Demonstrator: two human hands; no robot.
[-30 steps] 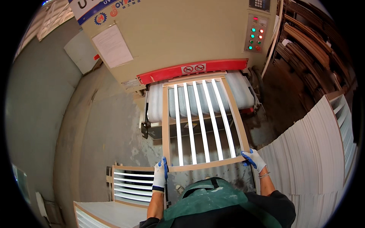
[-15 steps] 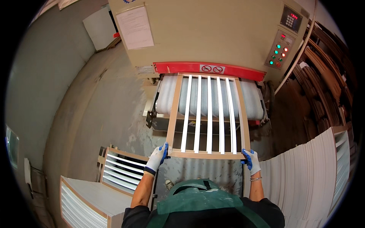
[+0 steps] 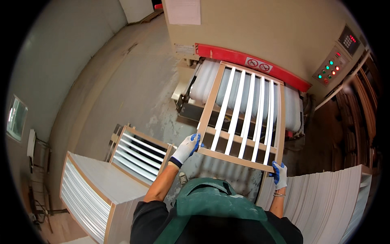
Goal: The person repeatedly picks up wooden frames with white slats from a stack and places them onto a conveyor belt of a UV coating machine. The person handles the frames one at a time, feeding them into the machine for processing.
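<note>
I hold a slatted panel with a brown border [image 3: 235, 160] and white slats by its two near corners. My left hand [image 3: 187, 149], in a white glove with blue palm and fingers, grips the near left corner. At the near right corner, my right hand [image 3: 279, 175] is closed in a matching glove. The panel's far part lies over a pale, ribbed conveyor belt [image 3: 205, 83], its far edge close to a red bar [image 3: 227, 53]. Through the slats shows another brown crossbar [image 3: 254, 141]; I cannot tell whether a second panel lies beneath.
A large beige machine [image 3: 268, 24] stands ahead, with a lit control panel [image 3: 330, 67] at right. Stacked slatted panels [image 3: 95, 175] stand low left, beside a tilted slatted panel [image 3: 138, 152]. A big pale stack [image 3: 325, 195] fills the lower right. Brown sheets [image 3: 355, 118] are piled behind it.
The view has turned, so the machine and panel now appear slanted and farther right. Both hands keep their grip. A second brown crossbar now shows through the slats.
</note>
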